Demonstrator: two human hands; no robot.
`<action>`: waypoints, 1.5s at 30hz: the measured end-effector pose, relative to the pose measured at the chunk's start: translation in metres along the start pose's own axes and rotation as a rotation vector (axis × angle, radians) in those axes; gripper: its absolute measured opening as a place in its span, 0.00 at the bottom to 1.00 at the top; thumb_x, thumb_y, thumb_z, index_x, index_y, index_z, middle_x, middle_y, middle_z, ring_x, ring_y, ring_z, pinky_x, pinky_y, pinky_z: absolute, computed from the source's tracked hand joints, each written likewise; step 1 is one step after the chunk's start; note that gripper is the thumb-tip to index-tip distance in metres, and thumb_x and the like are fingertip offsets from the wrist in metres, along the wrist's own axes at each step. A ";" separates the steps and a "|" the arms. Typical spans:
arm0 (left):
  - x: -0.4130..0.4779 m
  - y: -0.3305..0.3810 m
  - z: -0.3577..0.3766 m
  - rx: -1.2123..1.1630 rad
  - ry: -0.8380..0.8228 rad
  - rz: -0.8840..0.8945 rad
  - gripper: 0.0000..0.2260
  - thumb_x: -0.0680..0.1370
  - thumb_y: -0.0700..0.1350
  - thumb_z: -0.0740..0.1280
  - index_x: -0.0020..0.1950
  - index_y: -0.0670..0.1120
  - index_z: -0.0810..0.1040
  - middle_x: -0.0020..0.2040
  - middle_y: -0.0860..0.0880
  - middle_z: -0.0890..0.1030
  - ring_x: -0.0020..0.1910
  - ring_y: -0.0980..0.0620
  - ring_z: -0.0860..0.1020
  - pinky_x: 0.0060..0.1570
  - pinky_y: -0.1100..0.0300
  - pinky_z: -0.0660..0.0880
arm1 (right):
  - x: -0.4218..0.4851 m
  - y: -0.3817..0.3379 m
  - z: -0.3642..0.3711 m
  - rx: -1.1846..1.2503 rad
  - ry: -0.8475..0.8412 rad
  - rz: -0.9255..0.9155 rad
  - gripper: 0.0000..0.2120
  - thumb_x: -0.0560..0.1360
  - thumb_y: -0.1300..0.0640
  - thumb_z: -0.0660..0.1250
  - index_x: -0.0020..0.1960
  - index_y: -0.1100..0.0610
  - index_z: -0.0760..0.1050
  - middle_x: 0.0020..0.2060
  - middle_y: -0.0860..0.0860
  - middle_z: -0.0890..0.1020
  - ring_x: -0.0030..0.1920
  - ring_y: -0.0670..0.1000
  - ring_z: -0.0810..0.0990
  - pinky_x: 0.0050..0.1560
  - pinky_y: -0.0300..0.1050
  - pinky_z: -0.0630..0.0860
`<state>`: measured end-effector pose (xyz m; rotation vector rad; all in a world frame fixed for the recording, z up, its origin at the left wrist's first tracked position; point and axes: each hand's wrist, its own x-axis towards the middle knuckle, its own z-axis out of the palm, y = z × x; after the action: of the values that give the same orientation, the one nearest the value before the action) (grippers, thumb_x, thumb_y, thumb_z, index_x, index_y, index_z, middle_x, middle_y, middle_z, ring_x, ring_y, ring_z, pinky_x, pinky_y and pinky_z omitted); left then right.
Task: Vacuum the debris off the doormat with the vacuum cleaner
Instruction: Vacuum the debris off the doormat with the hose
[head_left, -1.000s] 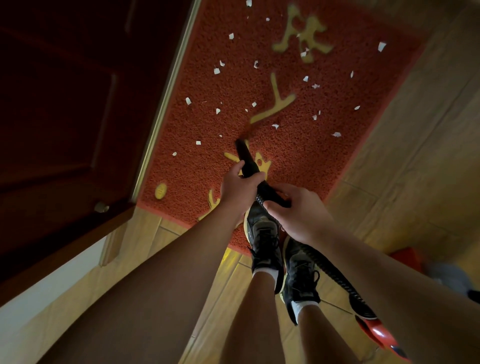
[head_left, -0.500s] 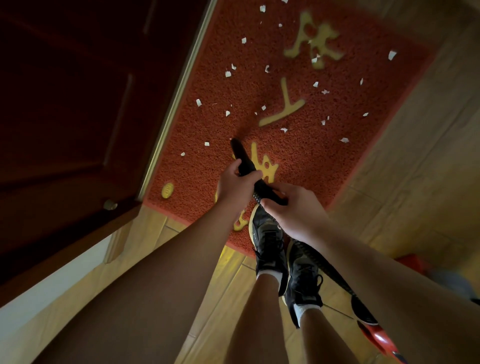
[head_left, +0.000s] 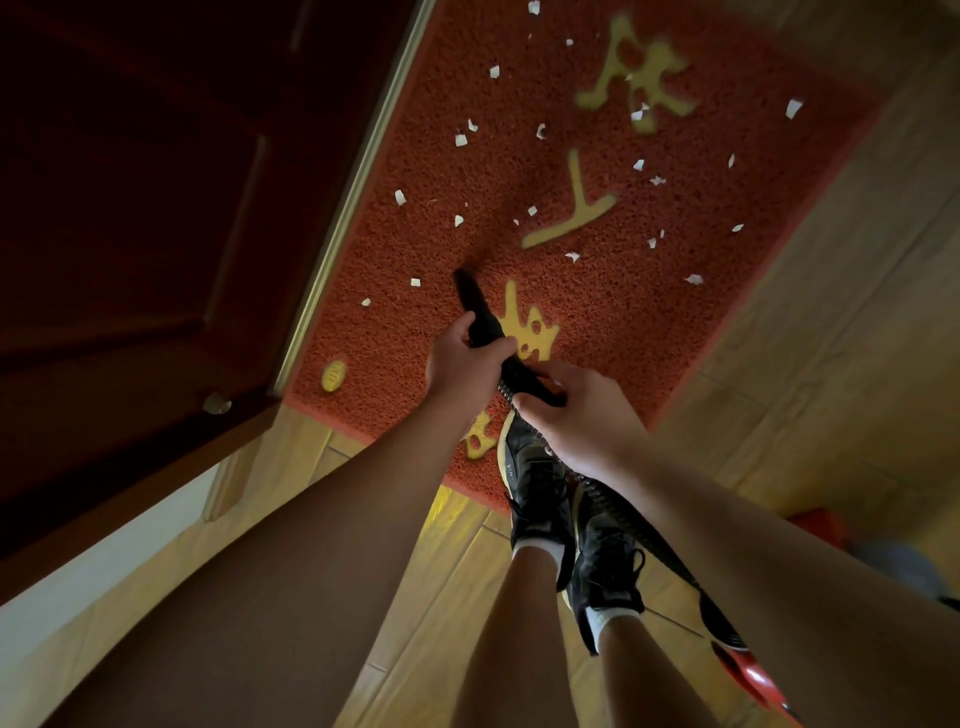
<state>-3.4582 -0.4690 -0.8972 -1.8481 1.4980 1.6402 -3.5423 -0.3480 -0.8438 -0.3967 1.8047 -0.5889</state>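
Nozzle (head_left: 475, 306) further left on doormat (head_left: 639, 332)

A dark red door (head_left: 130, 234) stood along the left edge of the wooden floor (head_left: 831, 364). Two black shoes (head_left: 540, 493) with white socks (head_left: 543, 552) stood close together.

Both hands grip the black vacuum nozzle (head_left: 471, 304) above the red doormat (head_left: 675, 322). The left hand (head_left: 460, 364) is ahead and the right hand (head_left: 579, 415) is behind it, at the ribbed hose (head_left: 618, 514). The nozzle's tip points down at the doormat's middle. White scraps (head_left: 793, 108) dot the doormat's far half. A dark door (head_left: 156, 208) borders the doormat's left edge.
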 end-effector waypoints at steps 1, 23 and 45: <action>-0.001 0.000 -0.001 -0.003 0.006 -0.002 0.32 0.76 0.50 0.75 0.78 0.50 0.70 0.67 0.46 0.79 0.61 0.46 0.79 0.58 0.51 0.77 | 0.001 -0.001 0.001 0.008 -0.005 0.000 0.12 0.79 0.49 0.66 0.62 0.48 0.79 0.36 0.50 0.83 0.32 0.54 0.82 0.32 0.52 0.77; 0.003 -0.022 -0.039 -0.027 0.076 -0.032 0.31 0.76 0.50 0.75 0.78 0.51 0.70 0.66 0.47 0.80 0.60 0.48 0.80 0.41 0.62 0.74 | 0.012 -0.012 0.037 -0.015 -0.041 -0.062 0.05 0.78 0.51 0.67 0.52 0.48 0.80 0.29 0.49 0.80 0.24 0.45 0.74 0.25 0.41 0.68; 0.001 -0.029 -0.054 -0.055 0.099 -0.063 0.31 0.75 0.51 0.76 0.77 0.53 0.71 0.64 0.47 0.81 0.58 0.44 0.82 0.48 0.51 0.79 | 0.015 -0.022 0.047 -0.006 -0.094 -0.051 0.08 0.78 0.50 0.67 0.56 0.47 0.81 0.25 0.46 0.79 0.22 0.42 0.73 0.25 0.37 0.66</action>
<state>-3.4041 -0.4972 -0.8924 -2.0118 1.4308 1.5981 -3.5029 -0.3829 -0.8542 -0.4682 1.7113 -0.5906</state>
